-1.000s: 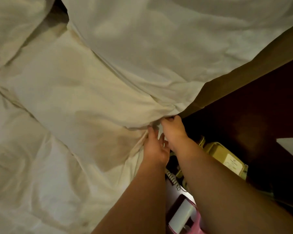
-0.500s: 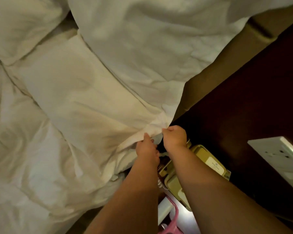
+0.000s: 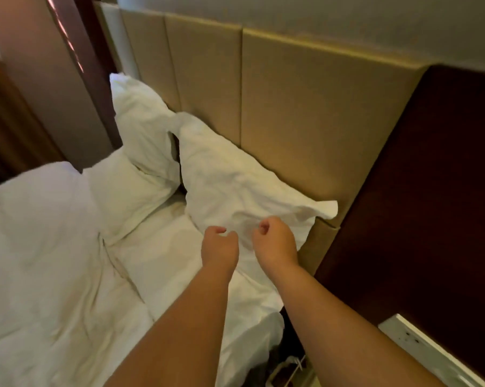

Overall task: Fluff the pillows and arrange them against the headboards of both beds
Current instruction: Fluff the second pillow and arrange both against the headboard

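A white pillow [image 3: 235, 182] leans tilted against the tan padded headboard [image 3: 305, 115], its right corner poking past the headboard's edge. A second white pillow [image 3: 141, 121] stands further left against the same headboard. My left hand [image 3: 219, 245] and my right hand [image 3: 275, 241] hover side by side just in front of the near pillow's lower edge. Both have loosely curled fingers, hold nothing and do not touch the pillow.
A rumpled white duvet [image 3: 40, 247] covers the bed's left side, with bare sheet [image 3: 157, 252] below the pillows. A dark wood wall panel [image 3: 436, 191] with a white socket plate [image 3: 420, 347] stands on the right. Brown curtains [image 3: 18, 121] hang at left.
Both hands were pinching the pillow's corner low beside the nightstand. They have let go, the pillow now rests against the headboard, and my view has lifted up.
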A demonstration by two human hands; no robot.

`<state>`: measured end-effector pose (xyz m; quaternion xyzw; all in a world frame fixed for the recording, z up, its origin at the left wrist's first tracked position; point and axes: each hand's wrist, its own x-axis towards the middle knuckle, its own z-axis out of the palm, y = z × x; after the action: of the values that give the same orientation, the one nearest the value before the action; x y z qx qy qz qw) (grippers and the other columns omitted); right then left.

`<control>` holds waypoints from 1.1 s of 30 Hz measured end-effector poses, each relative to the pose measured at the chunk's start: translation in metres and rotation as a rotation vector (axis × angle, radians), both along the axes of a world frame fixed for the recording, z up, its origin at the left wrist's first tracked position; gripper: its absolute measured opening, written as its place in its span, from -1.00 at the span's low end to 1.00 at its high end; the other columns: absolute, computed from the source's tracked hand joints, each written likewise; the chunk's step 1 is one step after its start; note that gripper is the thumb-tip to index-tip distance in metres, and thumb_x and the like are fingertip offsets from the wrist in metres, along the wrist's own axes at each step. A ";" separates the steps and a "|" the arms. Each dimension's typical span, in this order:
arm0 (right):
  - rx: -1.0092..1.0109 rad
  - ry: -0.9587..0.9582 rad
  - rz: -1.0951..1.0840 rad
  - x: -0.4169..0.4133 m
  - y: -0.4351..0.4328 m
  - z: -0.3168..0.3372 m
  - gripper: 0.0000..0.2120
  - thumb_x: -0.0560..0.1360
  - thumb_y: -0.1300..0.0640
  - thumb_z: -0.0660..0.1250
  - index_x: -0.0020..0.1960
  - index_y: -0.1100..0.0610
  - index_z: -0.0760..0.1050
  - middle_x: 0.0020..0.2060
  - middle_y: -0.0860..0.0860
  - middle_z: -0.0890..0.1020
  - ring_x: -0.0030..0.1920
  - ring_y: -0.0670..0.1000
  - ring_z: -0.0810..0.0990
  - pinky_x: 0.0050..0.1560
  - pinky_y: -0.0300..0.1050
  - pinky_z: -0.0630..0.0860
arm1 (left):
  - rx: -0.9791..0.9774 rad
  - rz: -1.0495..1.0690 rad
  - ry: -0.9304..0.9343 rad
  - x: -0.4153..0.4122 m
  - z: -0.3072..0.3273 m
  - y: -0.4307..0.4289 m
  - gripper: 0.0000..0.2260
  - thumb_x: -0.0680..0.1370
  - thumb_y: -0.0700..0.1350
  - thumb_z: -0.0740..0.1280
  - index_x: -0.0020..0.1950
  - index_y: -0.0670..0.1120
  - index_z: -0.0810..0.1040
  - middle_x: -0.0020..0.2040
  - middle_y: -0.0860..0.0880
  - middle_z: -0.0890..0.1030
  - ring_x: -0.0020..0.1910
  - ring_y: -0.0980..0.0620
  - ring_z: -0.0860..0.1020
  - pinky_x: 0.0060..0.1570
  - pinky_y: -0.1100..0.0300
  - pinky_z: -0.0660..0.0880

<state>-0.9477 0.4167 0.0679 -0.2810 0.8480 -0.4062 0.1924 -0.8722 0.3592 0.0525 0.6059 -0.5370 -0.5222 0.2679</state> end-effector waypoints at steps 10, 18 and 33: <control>0.378 0.626 -0.082 -0.036 -0.041 0.084 -0.80 0.56 0.23 0.19 0.15 0.14 0.47 0.13 0.09 0.56 0.16 0.11 0.48 0.13 -0.04 0.40 | -0.737 -0.685 -0.582 -0.043 0.099 -0.101 -0.66 0.64 -0.08 0.22 0.41 0.04 0.31 0.22 -0.08 0.54 0.11 -0.08 0.55 0.05 0.13 0.52; 0.624 0.429 -0.080 -0.042 -0.060 0.055 -0.82 0.56 0.07 0.26 0.14 0.07 0.47 0.12 0.05 0.58 0.18 0.10 0.50 0.20 0.06 0.37 | -0.741 -1.233 -0.921 -0.087 0.078 -0.134 -0.66 0.60 -0.01 0.30 0.36 0.00 0.38 0.27 -0.07 0.53 0.19 -0.08 0.53 0.16 0.06 0.46; 0.468 0.828 -0.379 -0.028 -0.038 0.124 -0.90 0.55 0.21 0.26 0.04 0.09 0.39 0.01 0.03 0.55 0.05 0.07 0.50 0.01 -0.08 0.41 | -0.957 -1.067 -0.287 -0.074 0.133 -0.099 -0.75 0.66 -0.07 0.12 0.33 -0.06 0.29 0.07 -0.14 0.59 0.00 -0.12 0.58 -0.01 0.01 0.56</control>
<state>-0.9755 0.3785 0.1916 -0.2091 0.9573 -0.0879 -0.1791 -0.9460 0.2601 0.1858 0.1409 -0.9584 -0.2055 0.1393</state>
